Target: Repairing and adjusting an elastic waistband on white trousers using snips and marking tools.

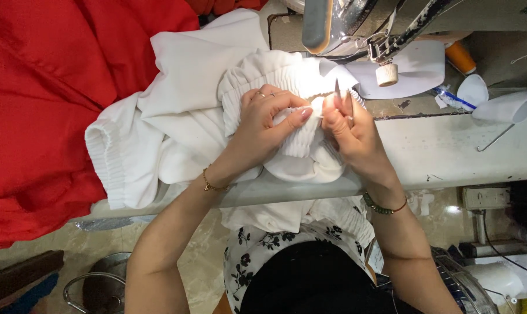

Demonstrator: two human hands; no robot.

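Note:
A white garment [182, 110] with ribbed, elasticated bands lies bunched on the sewing table [449, 151]. My left hand [269, 119] clutches a gathered fold of its ribbed band, thumb pressed toward the middle. My right hand [348, 131] holds small metal thread snips [340, 93], blades pointing up and away from me, right beside the fold the left hand pinches. A thin thread runs between the two hands. Both wrists wear bracelets.
Red fabric [42, 104] is heaped on the left. The sewing machine head [356, 29] sits just beyond the hands, with an orange thread spool [460, 56] and white cups at the right. A metal bucket [100, 288] stands on the floor.

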